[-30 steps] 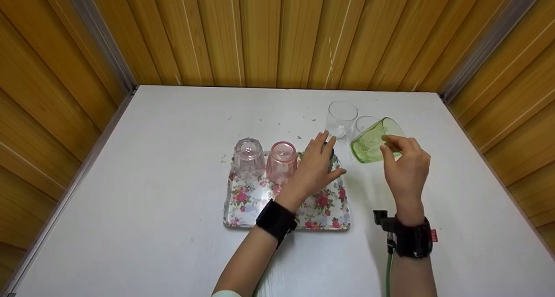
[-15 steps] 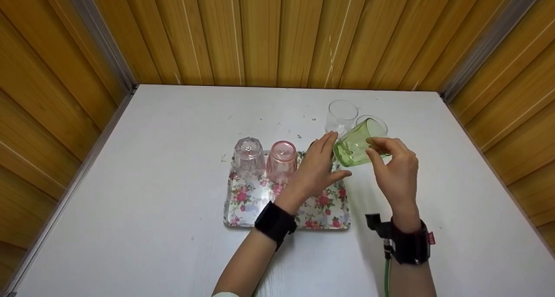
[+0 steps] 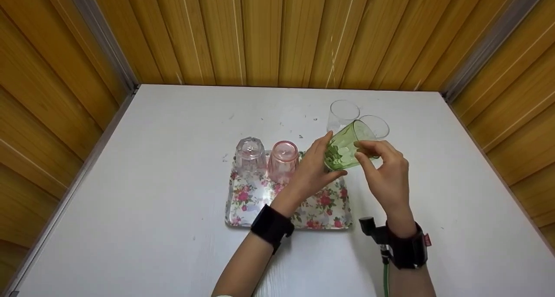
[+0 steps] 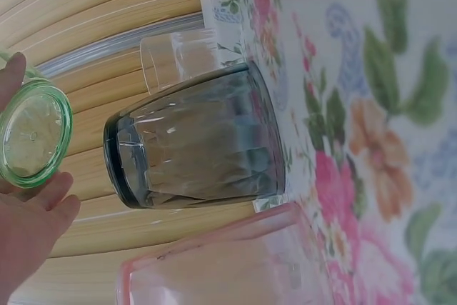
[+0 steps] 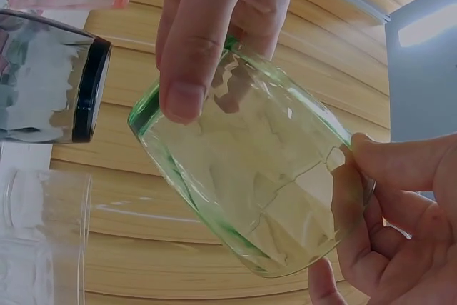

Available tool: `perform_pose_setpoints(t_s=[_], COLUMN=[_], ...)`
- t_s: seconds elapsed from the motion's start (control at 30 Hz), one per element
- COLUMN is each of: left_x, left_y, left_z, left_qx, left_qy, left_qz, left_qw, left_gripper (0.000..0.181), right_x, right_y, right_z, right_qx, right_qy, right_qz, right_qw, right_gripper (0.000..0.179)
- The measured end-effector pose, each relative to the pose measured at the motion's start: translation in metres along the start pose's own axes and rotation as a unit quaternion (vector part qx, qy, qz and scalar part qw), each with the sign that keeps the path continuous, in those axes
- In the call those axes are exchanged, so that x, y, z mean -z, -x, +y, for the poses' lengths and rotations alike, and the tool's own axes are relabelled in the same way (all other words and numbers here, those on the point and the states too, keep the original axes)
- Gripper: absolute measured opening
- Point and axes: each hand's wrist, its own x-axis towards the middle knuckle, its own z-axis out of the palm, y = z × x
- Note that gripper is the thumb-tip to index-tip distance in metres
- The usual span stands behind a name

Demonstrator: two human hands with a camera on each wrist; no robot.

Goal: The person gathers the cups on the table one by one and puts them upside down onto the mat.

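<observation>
A green drinking glass point(image 3: 347, 147) hangs tilted in the air above the tray's right back corner, its rim toward the upper right. My right hand point(image 3: 388, 175) pinches it near the rim, thumb and fingers on either side of the wall. My left hand point(image 3: 310, 169) is at the base end, with its thumb point(image 5: 186, 80) on the glass and fingers on the far side. A dark grey glass point(image 4: 200, 141) stands upside down on the floral tray point(image 3: 288, 221) below; in the head view my left hand hides it. A pink glass point(image 3: 284, 160) stands upside down to its left.
A clear faceted glass point(image 3: 250, 156) is upside down at the tray's left back corner. Two plain clear glasses, one a clear tumbler point(image 3: 342, 112), stand on the white table point(image 3: 143, 180) behind the hands. Wood-patterned panels point(image 3: 277, 37) wall the table.
The right hand has brought the green glass leftward to the left hand. The left hand, spread above the dark glass earlier, now holds the green glass's base. The other glasses stay put.
</observation>
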Motion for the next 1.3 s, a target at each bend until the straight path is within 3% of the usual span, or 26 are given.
perform_pose_setpoints(t_s=[0.27,0.67,1.3], left_x=[0.01,0.019,0.046], left_y=[0.009,0.023,0.025], left_z=[-0.002,-0.006,-0.005], left_qx=[0.011,0.0,-0.034], left_qy=[0.025,0.018,-0.039], left_qz=[0.016,0.053,0.064], left_qw=[0.9995,0.9984,0.9966], left_gripper=[0.089,0.089,0.087], right_x=[-0.003,-0.009,-0.011], right_y=[0.002,0.003,0.003], right_z=[-0.003,-0.004,-0.004], right_qx=[-0.009,-0.018,-0.061], right_qy=[-0.019,-0.035,-0.072], right_qz=[-0.012,-0.028,-0.024], right_qw=[0.9997,0.9988,0.9953], right_gripper=[0.018,0.019,0.022])
